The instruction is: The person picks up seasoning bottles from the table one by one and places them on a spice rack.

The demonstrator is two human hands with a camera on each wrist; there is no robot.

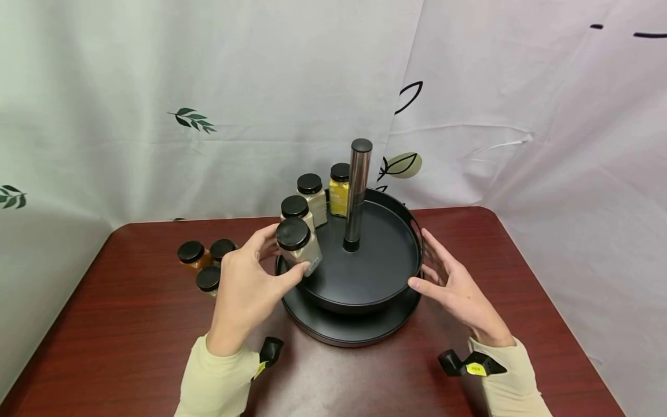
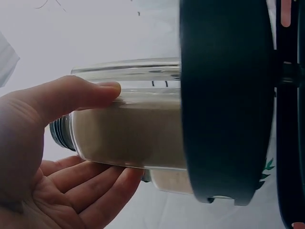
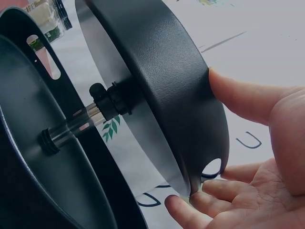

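My left hand [image 1: 250, 284] holds a clear spice jar [image 1: 304, 251] with a black lid at the left side of the upper tray [image 1: 375, 278]. In the left wrist view, the thumb lies on one side of the pale-filled jar [image 2: 133, 131] and the fingers on the other; the tray's wall hides its base. At the tray's right side, my right hand [image 1: 455, 295] touches the outer wall with thumb and fingers near the handle slot [image 3: 211, 167]. Two pale jars [image 1: 312, 200] and a yellow jar [image 1: 339, 194] stand behind, along the tray's left and back.
A lower black tray [image 1: 354, 336] sits beneath the upper one, joined by a central post. The metal-look post [image 1: 358, 191] rises above both. Several black-lidded jars [image 1: 195, 258] stand together on the reddish-brown table [image 1: 130, 324] at the left. A white curtain [image 1: 260, 87] hangs behind.
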